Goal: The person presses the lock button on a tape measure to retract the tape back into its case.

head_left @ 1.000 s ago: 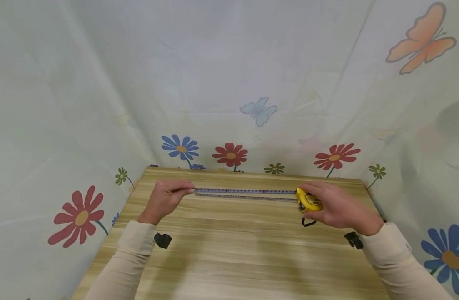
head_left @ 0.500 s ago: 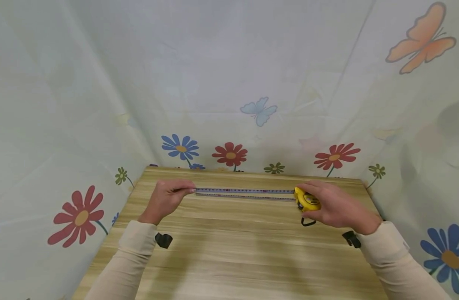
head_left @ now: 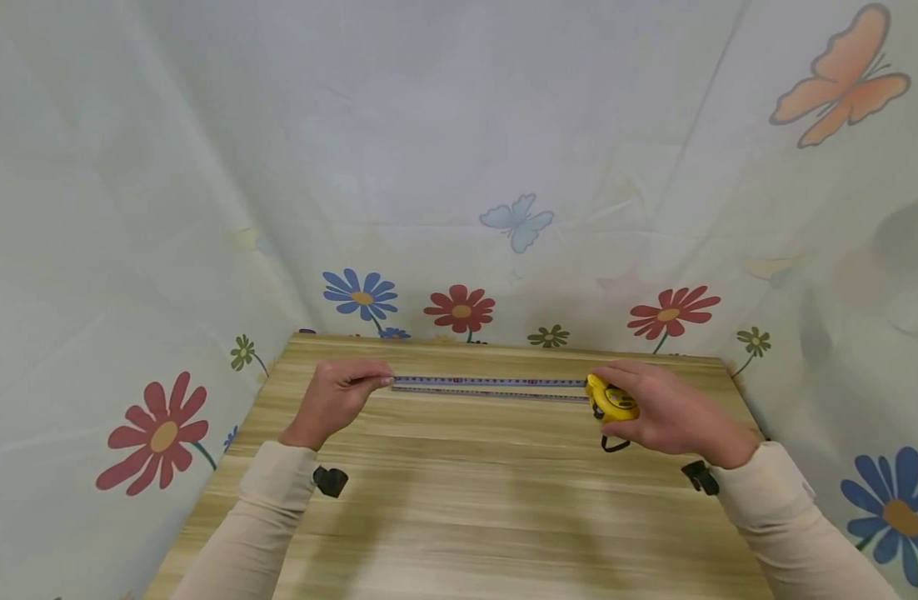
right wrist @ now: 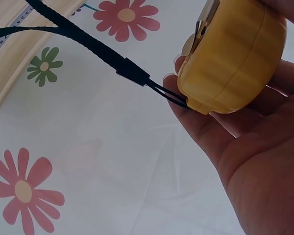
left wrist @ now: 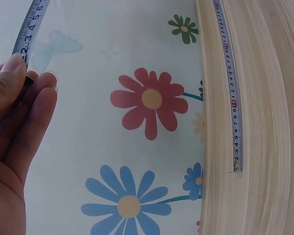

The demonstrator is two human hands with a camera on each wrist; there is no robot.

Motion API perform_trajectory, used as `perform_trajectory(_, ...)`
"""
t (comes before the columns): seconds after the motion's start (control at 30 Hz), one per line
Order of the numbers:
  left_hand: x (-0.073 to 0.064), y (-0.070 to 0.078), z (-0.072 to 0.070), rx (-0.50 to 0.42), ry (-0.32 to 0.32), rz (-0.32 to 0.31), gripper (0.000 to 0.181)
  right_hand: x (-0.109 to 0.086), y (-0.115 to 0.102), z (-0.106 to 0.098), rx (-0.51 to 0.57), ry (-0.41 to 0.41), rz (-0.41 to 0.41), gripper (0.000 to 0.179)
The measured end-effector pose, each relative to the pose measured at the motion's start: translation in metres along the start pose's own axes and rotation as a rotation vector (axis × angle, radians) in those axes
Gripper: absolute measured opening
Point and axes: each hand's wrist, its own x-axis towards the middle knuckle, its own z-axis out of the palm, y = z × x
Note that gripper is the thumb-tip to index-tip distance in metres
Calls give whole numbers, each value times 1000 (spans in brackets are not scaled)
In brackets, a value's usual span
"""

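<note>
My left hand (head_left: 337, 400) pinches the free end of a tape measure's blade (head_left: 496, 382) between thumb and fingers, as the left wrist view shows close up. The blade runs straight across to the yellow tape measure case (head_left: 616, 403), which my right hand (head_left: 672, 412) grips with thumb and fingers round it. From the case hangs a black wrist strap (right wrist: 103, 54). Below the raised blade, a second printed measuring strip (left wrist: 233, 103) lies flat on the wooden table, its near end visible in the left wrist view. Part of that strip is hidden behind the case in the head view.
The wood-grain table (head_left: 459, 500) ends at a back edge close to both hands. White sheeting (head_left: 429, 150) printed with flowers and butterflies rises behind and at both sides. Black devices sit at the left wrist (head_left: 329, 481) and right wrist (head_left: 700, 477).
My right hand and the tape measure case have shifted slightly left. My left hand has edged a little to the right, so the stretch of blade between them looks slightly shorter.
</note>
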Motion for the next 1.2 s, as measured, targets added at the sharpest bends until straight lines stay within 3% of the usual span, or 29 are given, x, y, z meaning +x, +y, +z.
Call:
perform_trajectory(0.33,1,2,-1,45,-6,4,18,2,2,2,-11,30,-28,70)
perform_trajectory(1.2,3,6,5,23,3,14,17,4,-1,0,-8,13,-22,69)
